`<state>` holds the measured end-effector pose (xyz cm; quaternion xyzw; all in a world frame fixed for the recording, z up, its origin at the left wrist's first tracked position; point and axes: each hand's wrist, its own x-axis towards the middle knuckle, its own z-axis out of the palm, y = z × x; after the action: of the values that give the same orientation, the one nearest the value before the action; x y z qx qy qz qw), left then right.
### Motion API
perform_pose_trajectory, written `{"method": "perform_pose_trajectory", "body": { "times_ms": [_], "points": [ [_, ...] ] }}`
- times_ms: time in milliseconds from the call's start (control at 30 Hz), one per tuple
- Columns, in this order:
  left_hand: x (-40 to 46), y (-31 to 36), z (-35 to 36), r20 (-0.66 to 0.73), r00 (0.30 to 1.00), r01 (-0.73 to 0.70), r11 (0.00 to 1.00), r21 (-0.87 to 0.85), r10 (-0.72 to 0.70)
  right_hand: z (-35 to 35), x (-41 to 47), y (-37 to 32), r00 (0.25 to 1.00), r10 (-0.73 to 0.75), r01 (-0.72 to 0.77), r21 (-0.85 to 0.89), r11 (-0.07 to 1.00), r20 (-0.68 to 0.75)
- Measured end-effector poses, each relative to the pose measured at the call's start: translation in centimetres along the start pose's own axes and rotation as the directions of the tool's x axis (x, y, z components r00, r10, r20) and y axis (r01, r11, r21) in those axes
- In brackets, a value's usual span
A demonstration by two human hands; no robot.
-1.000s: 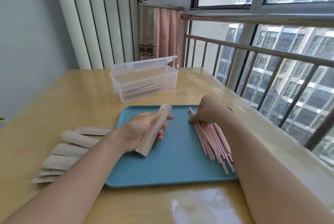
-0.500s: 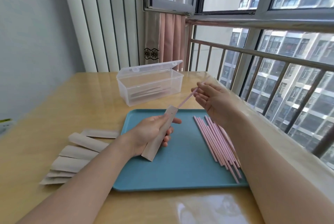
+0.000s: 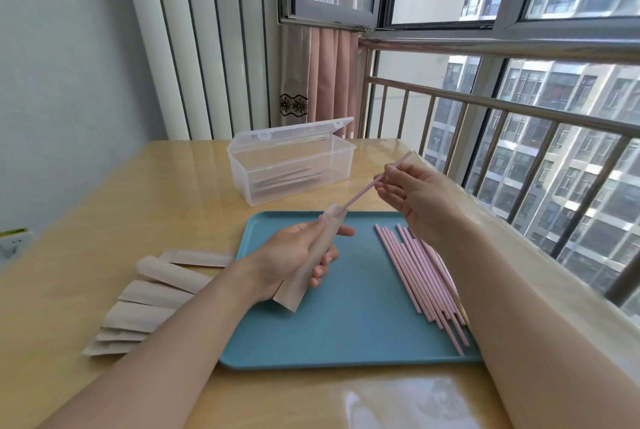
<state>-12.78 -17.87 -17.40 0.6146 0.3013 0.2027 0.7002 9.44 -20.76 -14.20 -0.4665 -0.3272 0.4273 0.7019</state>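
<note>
Now left hand (image 3: 294, 255) curls fingers round brown paper sleeve (image 3: 313, 262), held tilted above left half of blue tray (image 3: 346, 342). Right hand (image 3: 415, 200) pinches pink straw (image 3: 367, 190) near its far end. Near end of straw sits inside sleeve's open top. More pink straws (image 3: 422, 276) lie in pile along tray's right edge. Flat paper sleeves (image 3: 149, 293) lie in row on table (image 3: 138, 207), left of tray. Clear box (image 3: 294, 165), lid up, stands behind tray's far edge.
</note>
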Motion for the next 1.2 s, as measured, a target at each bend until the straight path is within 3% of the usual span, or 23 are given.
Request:
{"method": "perform_pose_trajectory", "body": {
  "times_ms": [300,500,867,967,1033,1100,1133,1200],
  "points": [
    [0.0,-0.2,0.0,0.021,1.000,0.006,0.999,0.046,-0.007,0.3,-0.2,0.8,0.961,0.177,-0.132,-0.207,0.969,0.214],
    [0.3,-0.3,0.0,-0.036,0.999,0.007,0.999,0.049,-0.005,0.7,0.0,1.5,0.991,0.056,-0.021,-0.273,0.962,0.121],
    [0.8,-0.5,-0.2,-0.103,0.995,0.005,1.000,0.007,-0.004,0.8,-0.3,2.2,0.932,0.157,0.084,-0.616,0.783,0.327],
    [0.8,-0.5,-0.2,-0.102,0.995,0.003,1.000,0.002,-0.002,0.9,-0.3,2.2,0.946,0.141,0.079,-0.631,0.771,0.291],
    [0.8,-0.5,-0.1,-0.104,0.995,-0.007,1.000,-0.001,0.007,0.5,0.3,2.2,0.988,-0.017,0.132,-0.779,0.612,0.154],
    [0.8,-0.6,-0.2,-0.122,0.992,-0.022,1.000,0.013,0.024,-0.7,0.9,2.1,0.987,-0.134,0.126,-0.942,0.312,0.088],
    [0.8,-0.7,-0.2,-0.136,0.990,-0.031,0.999,0.024,0.034,-1.2,1.1,2.1,0.992,-0.101,0.089,-0.976,0.200,0.070],
    [0.9,-0.8,-0.2,-0.178,0.983,-0.042,0.998,0.040,0.048,-1.6,1.1,2.3,1.000,0.006,0.015,-0.996,0.091,0.016]
  ]
}}
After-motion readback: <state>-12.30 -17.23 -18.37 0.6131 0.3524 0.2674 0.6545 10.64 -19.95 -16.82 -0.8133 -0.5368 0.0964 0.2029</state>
